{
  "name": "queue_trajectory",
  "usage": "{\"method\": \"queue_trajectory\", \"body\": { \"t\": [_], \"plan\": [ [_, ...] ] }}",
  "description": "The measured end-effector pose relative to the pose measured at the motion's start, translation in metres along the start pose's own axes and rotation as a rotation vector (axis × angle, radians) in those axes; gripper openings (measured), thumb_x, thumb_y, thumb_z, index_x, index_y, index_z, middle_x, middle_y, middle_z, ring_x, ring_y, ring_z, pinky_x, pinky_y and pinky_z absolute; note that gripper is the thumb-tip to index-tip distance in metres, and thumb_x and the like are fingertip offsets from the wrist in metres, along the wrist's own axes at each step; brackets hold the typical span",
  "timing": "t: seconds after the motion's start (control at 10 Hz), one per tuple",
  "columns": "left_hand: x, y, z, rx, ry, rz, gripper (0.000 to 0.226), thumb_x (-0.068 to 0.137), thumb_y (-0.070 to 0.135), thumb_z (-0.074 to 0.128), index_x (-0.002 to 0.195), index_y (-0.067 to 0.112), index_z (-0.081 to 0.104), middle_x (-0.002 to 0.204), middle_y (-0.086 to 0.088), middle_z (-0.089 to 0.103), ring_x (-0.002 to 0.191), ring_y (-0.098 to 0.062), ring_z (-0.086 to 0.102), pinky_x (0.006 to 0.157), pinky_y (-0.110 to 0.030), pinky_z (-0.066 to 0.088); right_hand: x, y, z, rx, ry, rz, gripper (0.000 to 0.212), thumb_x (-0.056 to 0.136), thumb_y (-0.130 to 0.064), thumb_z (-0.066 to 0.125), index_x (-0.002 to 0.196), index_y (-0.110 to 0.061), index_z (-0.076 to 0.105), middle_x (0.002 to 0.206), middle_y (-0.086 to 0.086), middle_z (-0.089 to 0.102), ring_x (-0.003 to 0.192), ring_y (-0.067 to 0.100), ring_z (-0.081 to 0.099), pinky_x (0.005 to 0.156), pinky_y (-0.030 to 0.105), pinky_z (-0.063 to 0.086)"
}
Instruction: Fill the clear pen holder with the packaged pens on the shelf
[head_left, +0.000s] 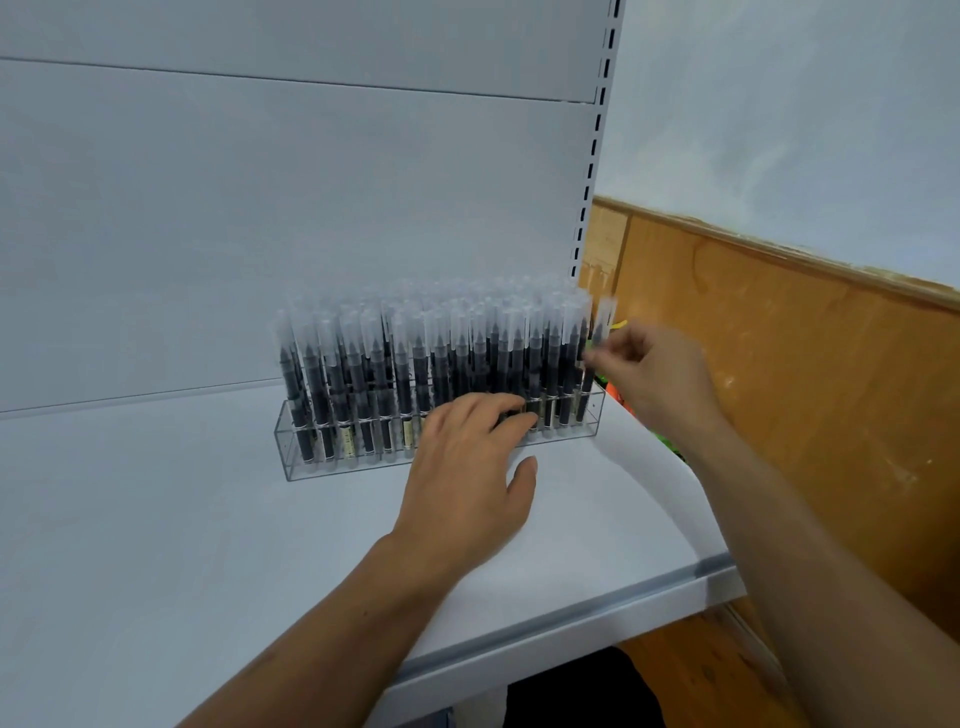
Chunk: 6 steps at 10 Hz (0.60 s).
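Clear pen holder (311, 460): a long acrylic rack standing on the white shelf (156, 519), near the shelf's right end and close to the back panel.
Pens (415, 364): black with frosted caps, upright in tight rows that fill the holder from end to end.
Left hand (467, 467): its fingers are straight and close together, tips against the holder's front right of the middle, thumb spread apart above the shelf.
Right hand (660, 369): its fingers are clamped in a pinch on a single pen (604, 322), which stands upright at the holder's right end. Whether its foot sits in a slot cannot be told.
Green and orange item (617, 396): at the shelf's right edge, mostly hidden behind the right hand.
Wooden panel (779, 364): on the wall to the right.
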<state>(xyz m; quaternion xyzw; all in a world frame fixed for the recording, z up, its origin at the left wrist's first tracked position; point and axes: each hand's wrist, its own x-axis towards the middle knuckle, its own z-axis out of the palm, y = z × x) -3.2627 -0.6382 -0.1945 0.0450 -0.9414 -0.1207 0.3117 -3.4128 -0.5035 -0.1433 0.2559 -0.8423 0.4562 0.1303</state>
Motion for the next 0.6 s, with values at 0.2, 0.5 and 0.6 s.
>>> {"method": "queue_trajectory", "body": {
  "t": [0.2, 0.5, 0.6],
  "plan": [
    [-0.001, -0.001, -0.003, -0.03, -0.02, 0.012, 0.036, 0.088, 0.033, 0.052, 0.121, 0.026, 0.064, 0.132, 0.011, 0.053, 0.129, -0.011, 0.039, 0.109, -0.026, 0.015, -0.005, 0.0, 0.002, -0.037, -0.02, 0.018, 0.015, 0.091, -0.031, 0.067, 0.094, -0.017, 0.065, 0.075, -0.008, 0.06, 0.066, 0.006, 0.051, 0.054, 0.02, 0.035],
    [-0.017, -0.024, -0.054, -0.135, -0.12, 0.03, 0.034, 0.095, 0.041, 0.052, 0.129, 0.035, 0.057, 0.13, 0.024, 0.051, 0.123, 0.006, 0.041, 0.106, -0.02, 0.029, -0.007, -0.005, -0.002, -0.088, -0.047, 0.009, 0.024, 0.09, -0.037, 0.067, 0.101, -0.016, 0.071, 0.083, -0.007, 0.066, 0.074, 0.01, 0.058, 0.056, 0.02, 0.035],
    [-0.04, -0.052, -0.09, -0.165, -0.048, -0.094, 0.036, 0.09, 0.054, 0.049, 0.118, 0.038, 0.064, 0.112, 0.029, 0.06, 0.105, 0.011, 0.052, 0.089, -0.011, 0.04, -0.019, -0.002, -0.009, -0.024, 0.02, 0.016, 0.028, 0.09, -0.039, 0.066, 0.109, -0.019, 0.071, 0.092, -0.008, 0.069, 0.087, 0.016, 0.064, 0.066, 0.026, 0.044]
  ]
}}
